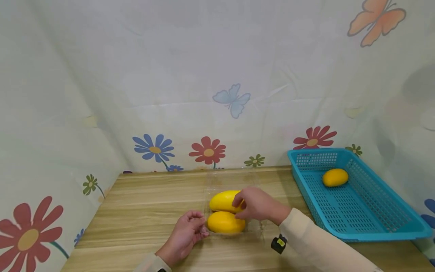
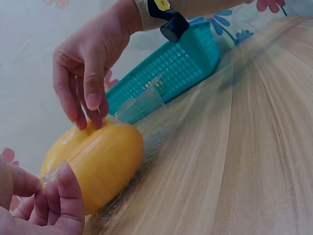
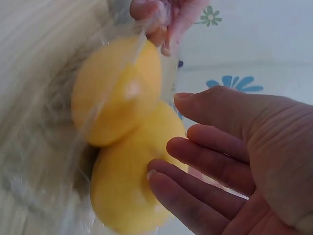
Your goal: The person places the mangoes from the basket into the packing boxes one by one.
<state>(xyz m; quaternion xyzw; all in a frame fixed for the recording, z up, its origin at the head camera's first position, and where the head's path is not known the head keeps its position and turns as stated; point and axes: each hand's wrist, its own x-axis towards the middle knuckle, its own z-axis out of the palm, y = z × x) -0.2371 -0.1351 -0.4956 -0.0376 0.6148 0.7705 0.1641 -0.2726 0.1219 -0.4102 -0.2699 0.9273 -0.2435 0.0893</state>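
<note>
We judge the clear bag [image 1: 225, 181] light, soft and slippery, best held where the left hand [image 1: 184, 233] pinches its edge, with the right hand [image 1: 257, 204] spread by yellow fruits [image 1: 225, 223] beside this grip.

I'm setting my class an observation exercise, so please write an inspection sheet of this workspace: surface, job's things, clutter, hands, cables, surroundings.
Surface: wood-grain tabletop.
Job's things: near yellow fruit and far yellow fruit side by side, with clear plastic around them; third yellow fruit in the blue basket.
Clutter: nothing seen.
Hands: left hand pinches the clear plastic; right hand, fingers loosely bent, is at the far yellow fruit, firm contact unclear.
Cables: nothing seen.
Surroundings: pale backdrop printed with flowers and butterflies.
</note>
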